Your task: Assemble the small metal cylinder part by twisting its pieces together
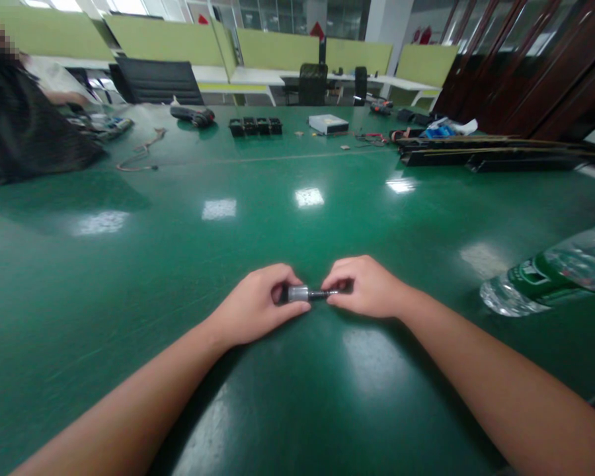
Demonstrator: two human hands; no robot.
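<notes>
Just above the green tabletop (258, 231), my left hand (258, 301) is closed on a short silver cylinder (298, 293), thumb below and fingers above. From the cylinder's right end runs a thin dark rod (317, 295) with a shinier, ridged-looking outer part. The fingertips of my right hand (364, 287) pinch that outer part. Both pieces lie in line, roughly level, and they appear to meet between the hands. My fingers cover the left end of the cylinder, and the exact kind of object cannot be made out.
A clear plastic bottle (555, 271) with a green label lies on the right. Farther back are a cable (139, 153), a black four-part block (255, 126), a silver box (328, 124) and long black rails (476, 153). Another person (24, 119) is at the far left.
</notes>
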